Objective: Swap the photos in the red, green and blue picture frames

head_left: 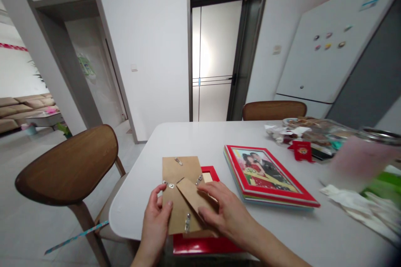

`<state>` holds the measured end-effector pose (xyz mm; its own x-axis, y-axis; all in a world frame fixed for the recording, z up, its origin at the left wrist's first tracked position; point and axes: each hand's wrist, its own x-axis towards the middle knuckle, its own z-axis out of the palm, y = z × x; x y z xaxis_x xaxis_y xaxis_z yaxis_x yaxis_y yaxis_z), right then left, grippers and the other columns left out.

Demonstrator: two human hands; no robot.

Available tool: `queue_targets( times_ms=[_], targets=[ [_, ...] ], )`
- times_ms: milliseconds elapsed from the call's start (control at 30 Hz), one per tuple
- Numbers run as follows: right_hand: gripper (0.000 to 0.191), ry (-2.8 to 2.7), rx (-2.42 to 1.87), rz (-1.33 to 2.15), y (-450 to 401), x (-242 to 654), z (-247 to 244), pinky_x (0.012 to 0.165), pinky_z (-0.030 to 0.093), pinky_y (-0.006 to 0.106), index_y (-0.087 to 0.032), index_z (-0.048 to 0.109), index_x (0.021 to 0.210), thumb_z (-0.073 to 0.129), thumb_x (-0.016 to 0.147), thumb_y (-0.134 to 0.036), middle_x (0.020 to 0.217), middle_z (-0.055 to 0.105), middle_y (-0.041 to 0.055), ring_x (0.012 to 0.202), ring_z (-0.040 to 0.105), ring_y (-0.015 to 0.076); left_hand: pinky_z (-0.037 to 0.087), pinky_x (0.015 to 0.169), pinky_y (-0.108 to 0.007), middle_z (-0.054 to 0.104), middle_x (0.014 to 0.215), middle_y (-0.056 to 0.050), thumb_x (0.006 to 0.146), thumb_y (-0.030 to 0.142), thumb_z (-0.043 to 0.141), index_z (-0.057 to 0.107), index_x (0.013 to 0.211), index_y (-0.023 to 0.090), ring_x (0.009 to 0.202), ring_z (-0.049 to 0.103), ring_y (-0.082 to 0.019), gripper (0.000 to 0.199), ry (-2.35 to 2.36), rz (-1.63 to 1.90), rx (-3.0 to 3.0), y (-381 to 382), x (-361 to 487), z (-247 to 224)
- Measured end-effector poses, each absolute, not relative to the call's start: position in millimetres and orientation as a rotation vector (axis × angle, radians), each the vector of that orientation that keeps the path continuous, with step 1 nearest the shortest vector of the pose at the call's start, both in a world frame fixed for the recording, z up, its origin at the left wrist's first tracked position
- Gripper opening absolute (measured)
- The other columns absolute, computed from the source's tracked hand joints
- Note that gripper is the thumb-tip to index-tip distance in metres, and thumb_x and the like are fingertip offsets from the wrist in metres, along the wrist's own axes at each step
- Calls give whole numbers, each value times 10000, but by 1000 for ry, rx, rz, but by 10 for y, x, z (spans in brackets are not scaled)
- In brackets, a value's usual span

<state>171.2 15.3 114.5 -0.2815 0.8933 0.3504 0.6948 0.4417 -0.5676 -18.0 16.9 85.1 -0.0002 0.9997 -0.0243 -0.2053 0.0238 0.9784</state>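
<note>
My left hand (156, 212) grips the left edge of a brown picture-frame backing board (178, 212), thumb on top. The board is tilted up, with small metal clips along its edges. My right hand (224, 208) pinches the fold-out stand (189, 194) on the board's back, which is angled away from it. Under the board lies a red picture frame (203, 247), partly hidden by the board and my right hand. To the right rests a stack of picture frames (272, 177); the top one is red and holds a photo of two people.
The white table (181, 137) has wooden chairs at its left (69, 167) and far side (274, 110). A small red box (302, 151), plastic bags, a pinkish translucent container (354, 164) and white tissue (360, 204) crowd its right side.
</note>
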Motion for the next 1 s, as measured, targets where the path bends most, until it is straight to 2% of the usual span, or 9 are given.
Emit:
queue_targets(
  times_ms=[100, 200, 467, 533, 633, 733, 800, 900, 1000],
  targets=[
    [331, -2001, -1502, 341, 202, 1853, 994, 851, 372, 342, -164, 514, 1054, 442, 747, -264, 1034, 543, 103, 960, 487, 200, 479, 509, -255, 647, 705, 25, 614, 356, 624, 345, 1072, 218, 590, 637, -183, 555, 1182, 1279, 986, 201, -515, 854],
    [372, -2008, -1742, 277, 241, 1992, 793, 842, 374, 337, -120, 502, 1084, 430, 737, -234, 1023, 543, 138, 947, 499, 220, 467, 519, -244, 639, 640, 46, 585, 334, 639, 373, 1039, 223, 565, 628, -169, 538, 1307, 1228, 970, 213, -887, 783],
    [495, -1992, -1945, 285, 306, 1970, 626, 761, 409, 316, -52, 394, 1188, 383, 702, -147, 940, 569, 159, 848, 559, 226, 435, 522, -248, 582, 569, 60, 636, 361, 566, 423, 975, 196, 557, 604, -181, 403, 1649, 1019, 1355, 264, -1384, 581],
    [516, -1945, -1909, 295, 334, 1988, 633, 784, 401, 325, -34, 388, 1178, 395, 672, -134, 985, 562, 176, 903, 544, 238, 439, 558, -281, 580, 621, 36, 648, 359, 545, 458, 982, 188, 589, 601, -201, 385, 1863, 936, 1572, 283, -1433, 576],
    [579, -1773, -1813, 537, 341, 2020, 669, 737, 430, 313, -61, 327, 1209, 405, 641, -142, 960, 592, 148, 855, 571, 220, 434, 712, -361, 584, 883, -69, 672, 310, 509, 482, 1015, 140, 780, 586, -243, 384, 2053, 900, 1856, 272, -1319, 621],
    [655, -1406, -1579, 1095, 288, 1996, 775, 611, 474, 291, -131, 142, 1292, 353, 674, -174, 860, 634, 76, 671, 616, 177, 407, 822, -384, 535, 1038, -112, 734, 265, 443, 453, 1070, 126, 930, 532, -230, 363, 1869, 969, 1977, 164, -853, 698],
    [704, -1138, -1372, 1354, 231, 1945, 886, 603, 487, 302, -169, 35, 1316, 366, 695, -204, 872, 640, 59, 665, 626, 177, 386, 874, -400, 512, 1104, -110, 715, 224, 476, 450, 1081, 151, 1025, 480, -228, 374, 1608, 1016, 2054, 54, -407, 741],
    [812, -926, -1188, 1476, 160, 1865, 1045, 643, 489, 324, -220, 27, 1321, 500, 661, -214, 890, 648, 44, 691, 628, 185, 340, 932, -436, 420, 1239, -126, 598, 237, 633, 416, 1143, 164, 1130, 381, -270, 592, 1234, 993, 2232, -77, 201, 786],
    [839, -958, -1155, 1469, 158, 1853, 1095, 607, 483, 301, -232, 80, 1322, 568, 640, -249, 837, 659, 26, 615, 614, 161, 380, 893, -430, 476, 1173, -138, 618, 176, 597, 425, 1130, 143, 1069, 428, -269, 541, 1112, 1029, 2358, -105, 492, 853]
  ],
)
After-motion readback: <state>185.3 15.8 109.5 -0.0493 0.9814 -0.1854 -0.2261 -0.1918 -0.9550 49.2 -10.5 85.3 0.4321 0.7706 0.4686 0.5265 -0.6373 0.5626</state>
